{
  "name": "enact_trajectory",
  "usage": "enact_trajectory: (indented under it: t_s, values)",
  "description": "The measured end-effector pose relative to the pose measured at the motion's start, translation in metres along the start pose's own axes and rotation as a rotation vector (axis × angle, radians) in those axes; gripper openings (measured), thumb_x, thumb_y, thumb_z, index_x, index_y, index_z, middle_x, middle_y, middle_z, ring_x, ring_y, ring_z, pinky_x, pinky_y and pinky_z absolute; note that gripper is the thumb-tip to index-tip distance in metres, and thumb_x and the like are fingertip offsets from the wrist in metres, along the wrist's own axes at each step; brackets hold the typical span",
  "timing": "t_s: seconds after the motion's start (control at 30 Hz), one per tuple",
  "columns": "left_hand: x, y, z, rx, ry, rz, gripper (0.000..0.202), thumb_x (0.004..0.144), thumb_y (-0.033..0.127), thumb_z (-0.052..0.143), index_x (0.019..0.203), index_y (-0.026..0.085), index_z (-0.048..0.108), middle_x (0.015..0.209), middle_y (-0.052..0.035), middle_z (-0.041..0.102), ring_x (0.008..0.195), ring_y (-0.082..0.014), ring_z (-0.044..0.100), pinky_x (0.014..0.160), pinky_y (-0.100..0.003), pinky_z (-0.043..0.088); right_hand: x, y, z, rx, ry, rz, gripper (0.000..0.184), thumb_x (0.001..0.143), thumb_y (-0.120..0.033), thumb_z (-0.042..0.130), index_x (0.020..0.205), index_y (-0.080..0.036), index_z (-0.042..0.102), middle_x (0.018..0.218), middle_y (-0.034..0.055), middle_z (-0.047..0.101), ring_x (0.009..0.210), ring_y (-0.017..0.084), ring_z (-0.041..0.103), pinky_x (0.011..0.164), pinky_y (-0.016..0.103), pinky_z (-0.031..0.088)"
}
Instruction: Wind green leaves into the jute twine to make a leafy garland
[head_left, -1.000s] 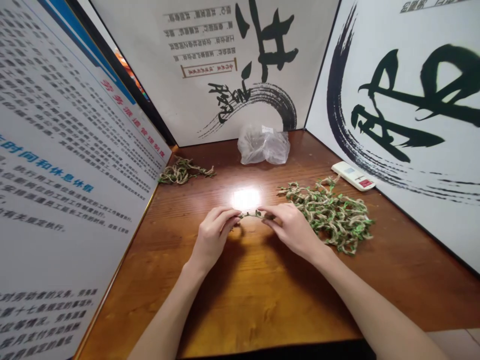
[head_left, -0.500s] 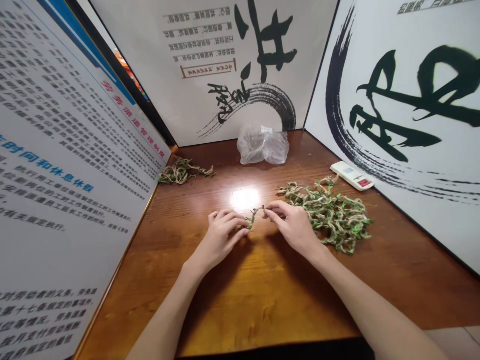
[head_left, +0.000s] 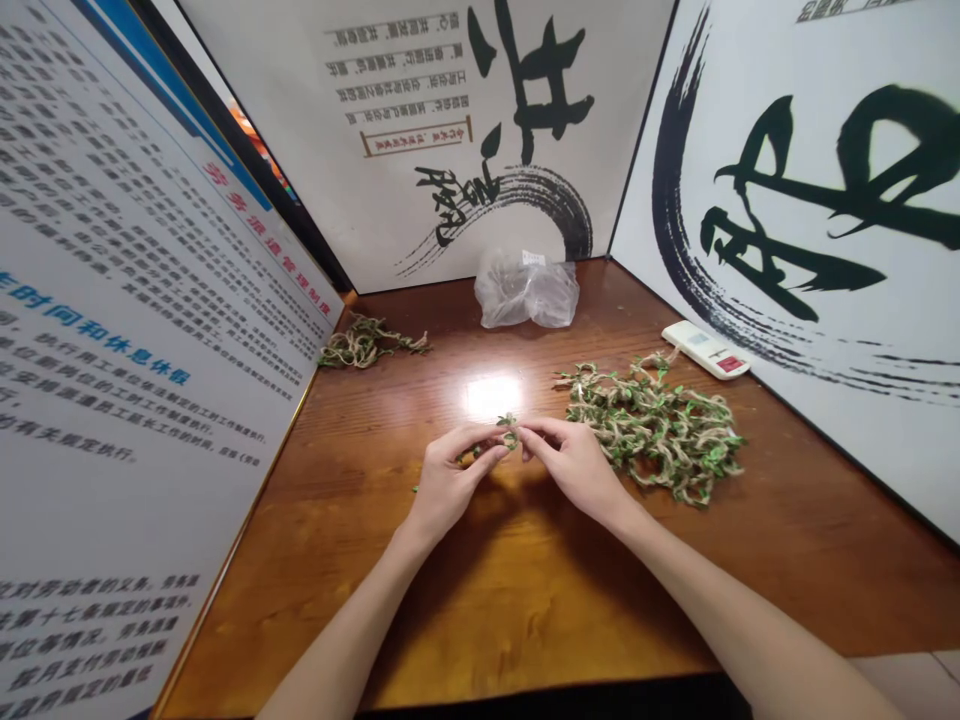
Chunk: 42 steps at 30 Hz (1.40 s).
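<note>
A short strand of tan twine wound with small green leaves (head_left: 508, 436) sits at centre frame, its long axis running roughly left to right between the hands, above the brown wooden table (head_left: 480, 600). The left hand's grip (head_left: 450, 480) is closed on the strand, and the right hand's grip (head_left: 570, 465) pinches its other end, so both are equally near. A tangled heap of leafy twine (head_left: 660, 435) lies just beyond the right hand.
</note>
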<state>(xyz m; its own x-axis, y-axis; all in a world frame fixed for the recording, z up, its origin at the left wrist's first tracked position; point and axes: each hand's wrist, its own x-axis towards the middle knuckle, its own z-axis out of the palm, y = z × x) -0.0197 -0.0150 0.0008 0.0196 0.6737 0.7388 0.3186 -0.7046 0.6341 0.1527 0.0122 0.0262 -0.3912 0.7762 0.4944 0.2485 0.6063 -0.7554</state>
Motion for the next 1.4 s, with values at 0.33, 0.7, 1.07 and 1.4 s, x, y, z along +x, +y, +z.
enact_trajectory:
  t_s: [0.33, 0.7, 1.07, 1.4]
  values:
    - [-0.004, -0.003, 0.001, 0.182, 0.068, 0.074, 0.018, 0.083, 0.026, 0.067, 0.098, 0.017, 0.069, 0.087, -0.0045, 0.071, 0.074, -0.012, 0.065, 0.067, -0.021, 0.052, 0.0, -0.001, 0.003, -0.006, -0.107, -0.041, 0.023, 0.086, -0.029, 0.057, 0.099, -0.019, 0.073, 0.096, 0.0058, 0.071, 0.087, 0.019, 0.064, 0.078, 0.03, 0.047]
    - [-0.005, -0.001, 0.001, 0.213, 0.039, 0.149, 0.023, 0.077, 0.022, 0.073, 0.097, 0.017, 0.062, 0.089, -0.0016, 0.07, 0.072, -0.0091, 0.064, 0.069, -0.019, 0.052, 0.005, 0.014, 0.005, 0.2, -0.086, 0.096, 0.025, 0.081, -0.031, 0.06, 0.097, -0.014, 0.068, 0.094, 0.0078, 0.072, 0.089, 0.021, 0.066, 0.083, 0.032, 0.048]
    - [-0.003, -0.004, -0.006, 0.211, 0.02, 0.11, 0.015, 0.081, 0.023, 0.07, 0.092, 0.016, 0.064, 0.087, -0.0035, 0.069, 0.08, -0.0128, 0.067, 0.074, -0.022, 0.053, 0.008, 0.005, -0.002, 0.245, -0.131, 0.112, 0.025, 0.08, -0.037, 0.058, 0.082, -0.014, 0.068, 0.086, 0.006, 0.07, 0.085, 0.018, 0.064, 0.082, 0.031, 0.047]
    - [-0.002, -0.009, -0.009, 0.369, 0.184, 0.181, 0.008, 0.083, 0.029, 0.068, 0.081, 0.021, 0.071, 0.088, -0.0039, 0.061, 0.08, -0.0135, 0.058, 0.07, -0.026, 0.048, 0.008, 0.003, -0.007, 0.249, -0.278, 0.136, 0.024, 0.078, -0.035, 0.059, 0.083, -0.015, 0.07, 0.086, 0.0042, 0.07, 0.083, 0.018, 0.063, 0.082, 0.03, 0.046]
